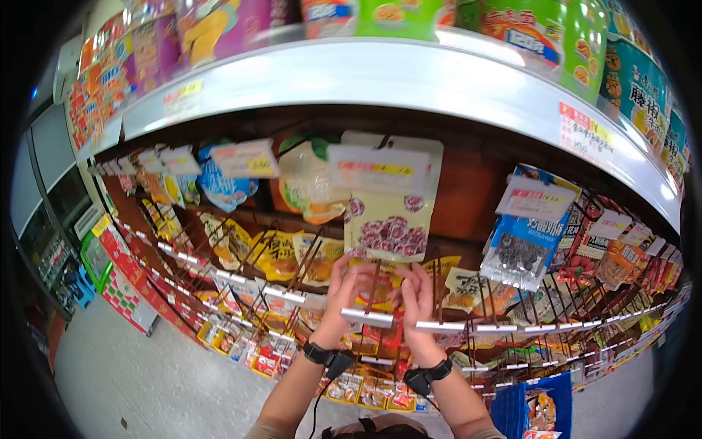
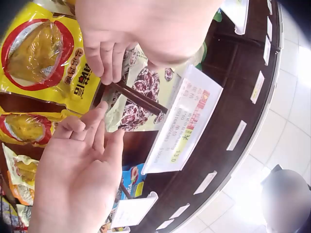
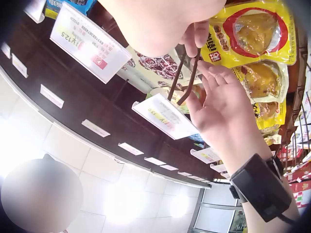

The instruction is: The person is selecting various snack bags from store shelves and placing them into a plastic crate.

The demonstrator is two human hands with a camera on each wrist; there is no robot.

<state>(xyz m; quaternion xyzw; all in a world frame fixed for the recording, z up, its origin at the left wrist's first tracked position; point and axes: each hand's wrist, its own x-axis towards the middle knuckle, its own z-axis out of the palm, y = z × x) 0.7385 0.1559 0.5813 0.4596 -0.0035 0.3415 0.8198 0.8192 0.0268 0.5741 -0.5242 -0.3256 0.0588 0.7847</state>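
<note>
A cream bag of dried plums (image 1: 387,212) hangs from a rod high on the snack rack. My left hand (image 1: 342,293) reaches up to its lower left corner, fingertips right at the bottom edge. Opposite it, my right hand (image 1: 415,304) is raised by the lower right corner with fingers loosely bent. A brown metal hook (image 2: 138,97) runs out between the two hands. The left wrist view has the right hand's thumb and forefinger spread apart near the bag's edge. In the right wrist view the left hand (image 3: 221,97) is likewise spread beside the hook.
A price tag (image 1: 380,168) covers the bag's upper part. Yellow snack packets (image 1: 281,256) hang behind and below, among protruding hooks with label holders (image 1: 367,318). A blue bag (image 1: 523,241) hangs at right. A broad shelf edge (image 1: 409,69) spans above; a blue crate (image 1: 512,410) stands low at right.
</note>
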